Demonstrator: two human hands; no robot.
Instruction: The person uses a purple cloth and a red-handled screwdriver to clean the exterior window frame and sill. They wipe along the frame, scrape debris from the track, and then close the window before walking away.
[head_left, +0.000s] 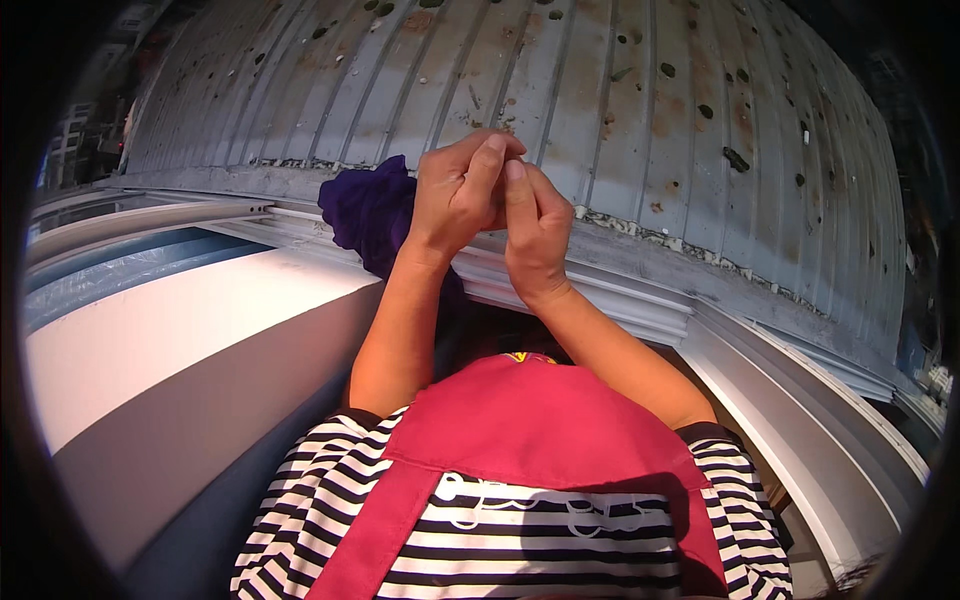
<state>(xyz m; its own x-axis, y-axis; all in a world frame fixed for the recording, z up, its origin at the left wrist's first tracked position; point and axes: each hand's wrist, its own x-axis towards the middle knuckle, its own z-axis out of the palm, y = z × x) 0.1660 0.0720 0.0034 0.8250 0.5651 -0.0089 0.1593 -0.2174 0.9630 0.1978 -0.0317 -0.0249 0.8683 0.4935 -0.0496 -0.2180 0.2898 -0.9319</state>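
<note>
My left hand (459, 187) and my right hand (534, 217) meet just beyond the window sill, fingers curled and thumbs side by side. Whether something small lies between the fingers cannot be seen. A dark purple cloth (369, 206) lies bunched over the window track, next to my left wrist, and part of it hangs down behind my left forearm. I wear a red apron (540, 427) over a striped shirt.
Beyond the sill stretches a stained, ribbed metal roof (600, 112) with dark spots and debris. White window frame parts (787, 397) run to the right, and a sliding sash (150, 221) stands at left. A pale wall ledge (225, 300) is beside my left arm.
</note>
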